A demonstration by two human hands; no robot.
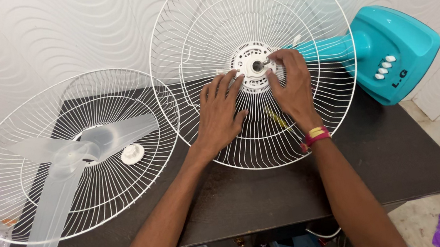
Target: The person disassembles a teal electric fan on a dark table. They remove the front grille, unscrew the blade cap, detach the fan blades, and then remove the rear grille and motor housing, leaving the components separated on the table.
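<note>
Rear fan guard [314, 114] (white wire, round) is seen at upper centre of the frame, tilted up toward the camera, mounted on the fan's motor end. White plastic hub plate [251, 65] sits at its centre, with the metal motor shaft [257, 66] showing in the middle.

Left hand [221, 111] is laid flat on the guard wires just left and below the hub, fingers spread and extended, fingertips touching the hub plate's edge. Nothing is gripped by it.

Right hand [291, 85] is placed right of the hub, fingers curled in toward the shaft, thumb and forefinger pinched at the hub centre. What is pinched, if anything, cannot be told (too small, hidden by the fingers). A red-and-yellow thread band [316, 135] is worn at that wrist.

Teal fan body [398, 52] with white push buttons lies on its side at upper right, its neck running behind the guard.

Second wire guard [13, 170] lies at left of the frame, partly over the table edge. A translucent three-blade fan blade [61, 168] and a small white round cap [133, 153] rest inside it.

All is supported by a dark table [256, 195]. Rags and purple wrappers are seen on the floor at the lower corners.
</note>
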